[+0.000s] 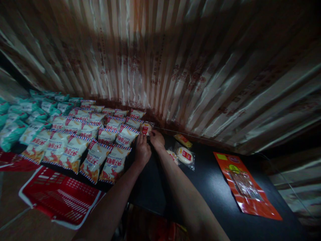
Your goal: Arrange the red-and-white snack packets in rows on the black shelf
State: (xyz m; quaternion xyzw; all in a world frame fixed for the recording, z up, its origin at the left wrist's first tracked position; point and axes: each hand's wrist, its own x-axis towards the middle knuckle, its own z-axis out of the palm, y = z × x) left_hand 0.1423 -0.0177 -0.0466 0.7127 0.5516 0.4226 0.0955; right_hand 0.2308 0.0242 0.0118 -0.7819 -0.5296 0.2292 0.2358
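A small clear packet of round white rice crackers (145, 129) with a red label lies at the back end of the rows of snack bags. My left hand (143, 151) is at its lower edge, fingers together and touching it. At the packet's right side, my right hand (157, 140) has curled fingers closed on the corner. Beside the left hand stand white snack bags (115, 163) with red lettering and striped edges. Two similar cracker packets (185, 155) lie right of my right forearm, one partly hidden behind it.
A yellow-red packet (183, 140) lies near the curtain (155, 67) behind the black table (155, 197). To the right is a large orange pouch of sticks (244, 182). Teal bags (37, 117) fill the far left. A red basket (60, 192) stands below the table's front edge.
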